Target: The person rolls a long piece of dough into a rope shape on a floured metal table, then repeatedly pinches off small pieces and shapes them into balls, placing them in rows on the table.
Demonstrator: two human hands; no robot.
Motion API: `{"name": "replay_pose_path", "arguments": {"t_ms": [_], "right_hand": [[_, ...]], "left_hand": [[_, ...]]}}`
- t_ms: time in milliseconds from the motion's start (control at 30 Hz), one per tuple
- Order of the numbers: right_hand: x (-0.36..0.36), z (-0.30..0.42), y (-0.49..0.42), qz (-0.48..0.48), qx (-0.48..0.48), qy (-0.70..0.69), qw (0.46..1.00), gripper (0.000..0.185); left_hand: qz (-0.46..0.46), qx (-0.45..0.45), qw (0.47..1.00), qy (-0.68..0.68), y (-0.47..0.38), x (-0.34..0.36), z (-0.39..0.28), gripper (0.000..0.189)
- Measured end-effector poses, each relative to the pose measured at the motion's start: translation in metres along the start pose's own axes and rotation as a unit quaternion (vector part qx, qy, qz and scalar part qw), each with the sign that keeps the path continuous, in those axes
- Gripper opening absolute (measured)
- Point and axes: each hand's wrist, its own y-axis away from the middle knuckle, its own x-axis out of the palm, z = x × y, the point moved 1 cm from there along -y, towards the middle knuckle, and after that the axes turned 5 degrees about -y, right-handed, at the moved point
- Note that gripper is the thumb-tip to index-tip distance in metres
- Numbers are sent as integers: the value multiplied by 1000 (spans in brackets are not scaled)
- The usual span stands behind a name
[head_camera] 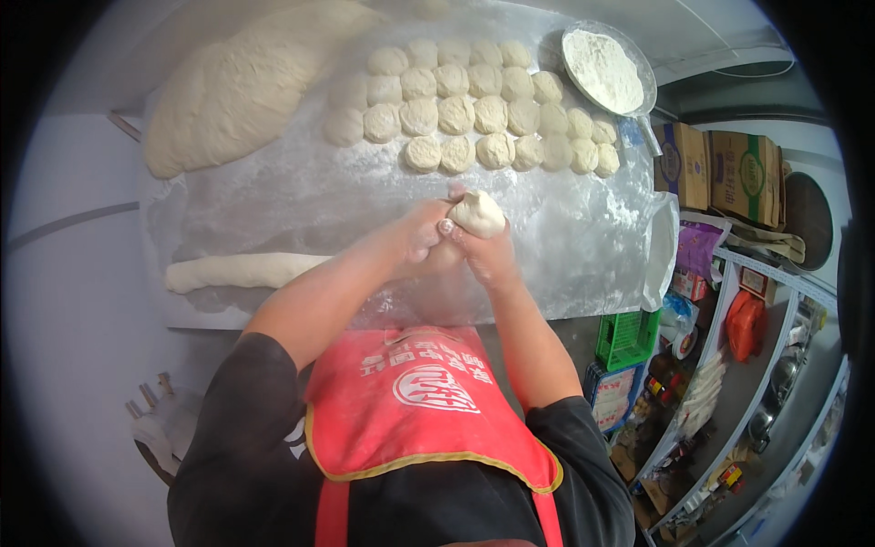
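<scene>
A smooth lump of dough (478,214) with a small peak bulges from the top of my right hand (489,254), whose fingers are closed around its base. My left hand (425,229) is against the lump's left side, its fingers curled and partly blurred; what they grip is unclear. Both hands are floury and raised over the table. A long roll of dough (246,271) lies at the left and runs behind my left forearm. Beyond my hands, rounded dough pieces (456,114) lie in several rows.
The floured, sheet-covered table (273,198) bears a large mass of dough (232,92) at the far left. A pan of flour (605,72) is at the far right. Cardboard boxes (745,176), a green plastic crate (625,340) and loaded shelves (745,383) are off the right side.
</scene>
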Motion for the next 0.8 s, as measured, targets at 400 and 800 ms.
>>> {"name": "replay_pose_path", "arguments": {"t_ms": [400, 800], "right_hand": [[-117, -33, 0, -139, 56, 651, 744, 103], [-36, -25, -76, -16, -216, 418, 882, 83]], "left_hand": [[-28, -64, 908, -413, 23, 56, 55, 65], [-25, -13, 662, -749, 38, 56, 93, 87]]}}
